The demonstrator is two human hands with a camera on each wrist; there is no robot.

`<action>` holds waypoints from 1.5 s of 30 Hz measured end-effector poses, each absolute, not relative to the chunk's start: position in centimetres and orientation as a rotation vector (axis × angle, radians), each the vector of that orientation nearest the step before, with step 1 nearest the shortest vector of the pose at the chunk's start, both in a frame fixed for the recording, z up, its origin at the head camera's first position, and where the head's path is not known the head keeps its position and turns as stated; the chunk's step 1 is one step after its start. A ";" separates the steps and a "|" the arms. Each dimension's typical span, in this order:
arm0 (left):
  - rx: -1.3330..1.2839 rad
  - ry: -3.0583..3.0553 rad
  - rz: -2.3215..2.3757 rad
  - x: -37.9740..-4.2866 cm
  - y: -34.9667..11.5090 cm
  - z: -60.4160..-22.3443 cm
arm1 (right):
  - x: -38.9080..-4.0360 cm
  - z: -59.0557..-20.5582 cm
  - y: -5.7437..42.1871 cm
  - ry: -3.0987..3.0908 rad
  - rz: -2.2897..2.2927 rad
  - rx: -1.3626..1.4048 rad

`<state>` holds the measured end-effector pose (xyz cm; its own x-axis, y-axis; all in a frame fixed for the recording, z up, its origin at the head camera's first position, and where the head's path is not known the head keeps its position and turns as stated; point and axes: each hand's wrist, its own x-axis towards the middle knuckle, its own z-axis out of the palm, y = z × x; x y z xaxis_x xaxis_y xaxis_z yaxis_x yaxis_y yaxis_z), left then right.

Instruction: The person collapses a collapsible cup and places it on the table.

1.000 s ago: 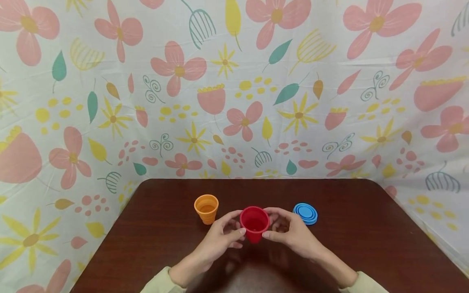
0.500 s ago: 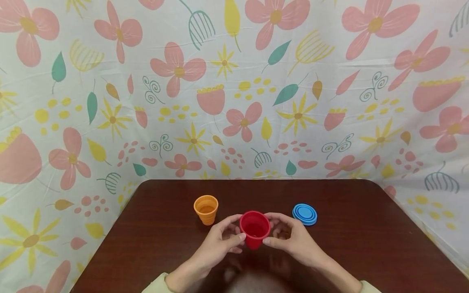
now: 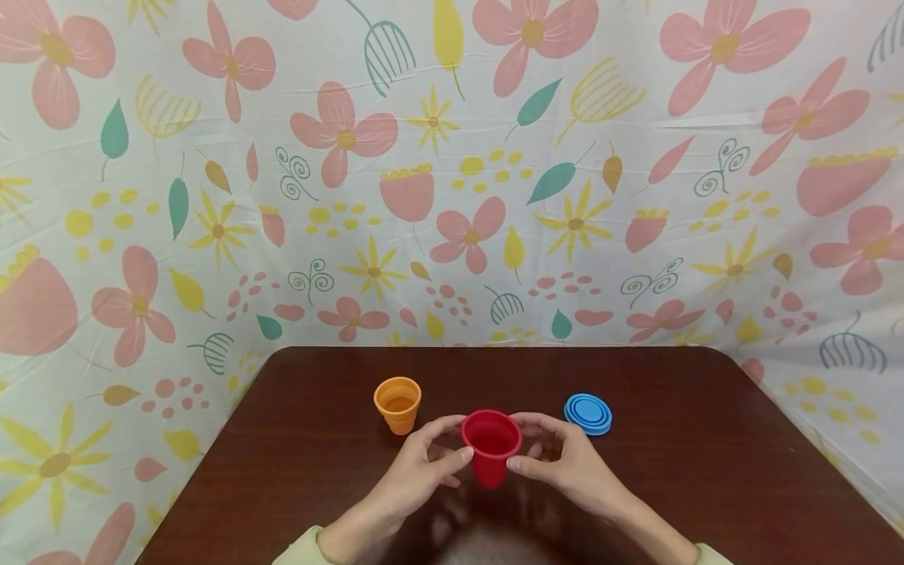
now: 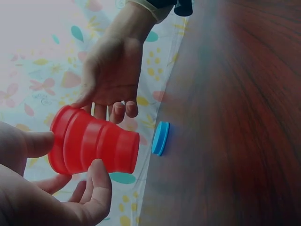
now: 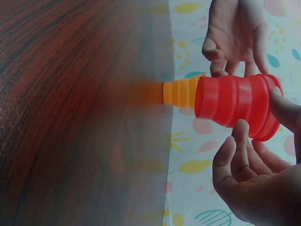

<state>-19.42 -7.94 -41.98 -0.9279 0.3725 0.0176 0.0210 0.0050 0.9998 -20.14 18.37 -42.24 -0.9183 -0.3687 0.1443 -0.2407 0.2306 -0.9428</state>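
A red collapsible cup (image 3: 490, 443), pulled out to its full stepped height, is held upright between both hands above the table. My left hand (image 3: 420, 471) pinches its rim from the left, thumb in front. From the right, my right hand (image 3: 572, 463) grips the same rim with thumb and fingers. Both wrist views show the red cup (image 4: 94, 141) apart from the tabletop, its ringed wall fully extended. The lower fingers of each hand curl loosely beside the wall.
An orange collapsible cup (image 3: 399, 405), extended, stands on the brown table (image 3: 311, 447) behind my left hand. A blue collapsible cup (image 3: 588, 413), folded flat, lies behind my right hand. Flower-printed cloth (image 3: 452, 196) hangs behind and at both sides of the table.
The red cup and both hands have come down slightly and nearer to me, and more of the cup's lower wall shows. Both hands keep their hold; the orange and blue cups stay put.
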 end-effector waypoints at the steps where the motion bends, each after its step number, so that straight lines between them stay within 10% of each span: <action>1: 0.413 2.026 2.010 -19.4 -7.9 -42.0 | -20.1 -42.2 18.4 2.375 -1.786 -0.579; 31: 0.470 2.018 2.073 -20.0 -7.2 -42.5 | -20.2 -41.8 18.2 2.307 -1.861 -0.437; 45: 0.400 1.806 2.157 -20.2 -7.4 -42.1 | -20.2 -42.8 18.3 2.546 -1.641 -0.885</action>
